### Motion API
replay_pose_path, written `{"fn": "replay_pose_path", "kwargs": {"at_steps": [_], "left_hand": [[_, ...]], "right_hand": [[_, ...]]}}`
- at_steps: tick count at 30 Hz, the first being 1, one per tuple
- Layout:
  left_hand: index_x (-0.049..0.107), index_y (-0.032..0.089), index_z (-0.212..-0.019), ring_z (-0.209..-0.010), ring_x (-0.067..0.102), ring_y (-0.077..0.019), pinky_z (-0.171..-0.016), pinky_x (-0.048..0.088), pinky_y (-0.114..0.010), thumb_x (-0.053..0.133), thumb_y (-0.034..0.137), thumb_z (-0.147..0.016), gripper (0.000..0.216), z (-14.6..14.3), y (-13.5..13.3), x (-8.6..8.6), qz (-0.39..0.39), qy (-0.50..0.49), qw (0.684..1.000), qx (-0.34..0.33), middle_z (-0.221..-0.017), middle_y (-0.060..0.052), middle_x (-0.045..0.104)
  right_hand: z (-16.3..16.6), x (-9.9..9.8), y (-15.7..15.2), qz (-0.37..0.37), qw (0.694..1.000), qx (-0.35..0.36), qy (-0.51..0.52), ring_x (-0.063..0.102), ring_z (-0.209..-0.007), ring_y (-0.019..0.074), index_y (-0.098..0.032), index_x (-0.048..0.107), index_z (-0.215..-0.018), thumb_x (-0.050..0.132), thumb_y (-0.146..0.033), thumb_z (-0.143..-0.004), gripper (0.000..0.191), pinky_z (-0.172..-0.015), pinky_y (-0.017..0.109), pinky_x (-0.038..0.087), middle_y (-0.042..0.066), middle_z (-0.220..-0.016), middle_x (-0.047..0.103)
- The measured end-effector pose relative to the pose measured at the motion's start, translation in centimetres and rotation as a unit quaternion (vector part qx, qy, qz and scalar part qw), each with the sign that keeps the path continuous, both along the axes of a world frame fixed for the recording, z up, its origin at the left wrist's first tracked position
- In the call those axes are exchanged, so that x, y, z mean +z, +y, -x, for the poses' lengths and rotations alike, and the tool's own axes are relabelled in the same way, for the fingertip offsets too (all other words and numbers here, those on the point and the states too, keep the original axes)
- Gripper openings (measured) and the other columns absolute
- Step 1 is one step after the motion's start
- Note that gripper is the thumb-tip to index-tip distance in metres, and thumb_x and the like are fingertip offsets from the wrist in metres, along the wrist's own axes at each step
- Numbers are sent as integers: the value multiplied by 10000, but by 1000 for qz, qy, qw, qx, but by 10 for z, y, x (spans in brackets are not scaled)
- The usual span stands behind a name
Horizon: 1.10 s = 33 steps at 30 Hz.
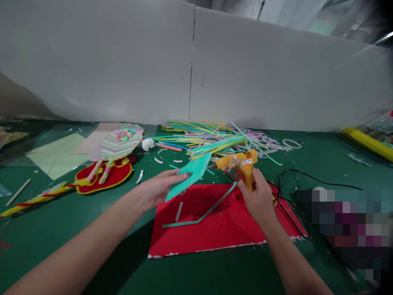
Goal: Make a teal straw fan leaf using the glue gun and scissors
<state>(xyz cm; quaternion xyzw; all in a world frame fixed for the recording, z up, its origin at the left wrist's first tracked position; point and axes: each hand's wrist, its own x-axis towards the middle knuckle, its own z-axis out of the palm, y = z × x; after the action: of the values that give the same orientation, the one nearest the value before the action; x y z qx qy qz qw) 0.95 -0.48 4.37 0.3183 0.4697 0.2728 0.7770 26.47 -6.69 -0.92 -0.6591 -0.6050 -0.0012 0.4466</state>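
My left hand [164, 184] grips a flat turquoise panel made of strips laid side by side [192, 174], its thumb on top. In my right hand [256, 196] is a yellow hot glue gun [238, 160], its nozzle pointing left at the panel's right edge; I cannot tell whether it touches. A small orange light glows on the gun. Below both hands lies a red board [202, 241] with a bent turquoise strip [198, 222] and a short pale strip [179, 212] on it.
Many coloured strips [211, 139] are heaped at the back by the grey partition [123, 61]. A striped craft figure [121, 145] on a red and yellow base [106, 176] lies at left, near pale green paper [61, 153]. A black cord [291, 200] loops at right.
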Motion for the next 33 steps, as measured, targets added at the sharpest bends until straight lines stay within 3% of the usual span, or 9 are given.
{"fn": "replay_pose_path", "kwargs": {"at_steps": [11,24,33], "left_hand": [[669,142,-763,-573,630,-106,-554,518,-190,719,134,-736,58,-1,-2,2,-5,5,1000,0,-654,-9,676],[649,145,-796,-588,599,-110,-576,476,-227,821,233,-604,272,-1,-2,-2,-13,-1,1000,-17,-689,0,672],[675,147,-781,-590,602,-102,-576,482,-204,775,190,-666,158,-2,-5,1,-25,-2,999,-21,-648,1,662]], "right_hand": [[-1,1,1,-6,1000,-24,-9,545,-812,246,-174,535,-921,516,-420,-826,264,-729,401,461,80,-831,555],[-2,1,4,-28,998,-57,-9,542,-758,209,-174,535,-914,526,-416,-820,260,-682,339,451,64,-816,572],[-2,2,4,-32,997,-65,-14,549,-764,217,-161,556,-925,514,-419,-827,280,-679,350,454,73,-814,573]]}}
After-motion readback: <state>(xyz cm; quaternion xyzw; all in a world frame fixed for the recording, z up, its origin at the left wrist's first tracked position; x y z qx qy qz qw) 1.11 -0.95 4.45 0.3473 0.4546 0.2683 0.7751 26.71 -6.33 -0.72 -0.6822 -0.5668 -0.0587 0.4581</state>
